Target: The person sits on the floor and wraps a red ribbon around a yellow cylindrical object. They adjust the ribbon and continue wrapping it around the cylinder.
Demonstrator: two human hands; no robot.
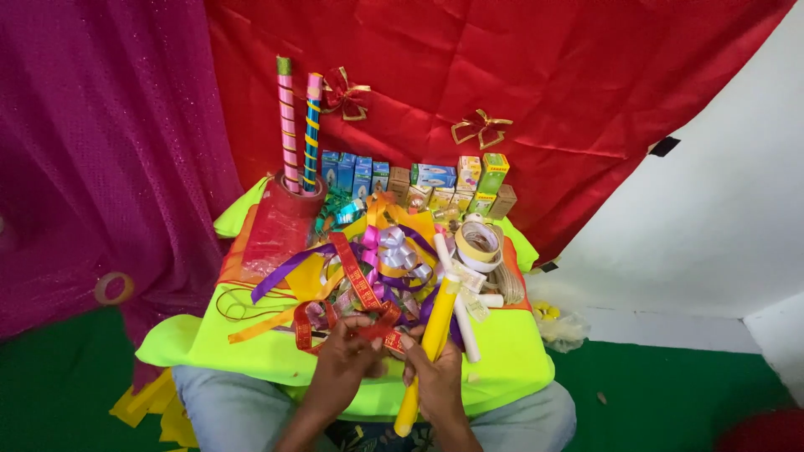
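My right hand (435, 377) grips a long yellow stick (429, 351) that slants up toward the ribbon pile. My left hand (343, 360) pinches the end of a red ribbon with gold print (358, 280), held close against the stick's lower half. The ribbon runs up from my fingers into a heap of purple, yellow and orange ribbons (368, 259) on a bright lime-green cloth (251, 343) over a small table. A white stick (461, 314) lies beside the yellow one.
Rolls of tape (477, 243) sit right of the ribbons. Two striped wrapped sticks (297, 125) stand in a red holder (289, 209) at back left. Small boxes (419, 180) line the back edge. Red and magenta drapes with gold-edged bows (480, 127) hang behind.
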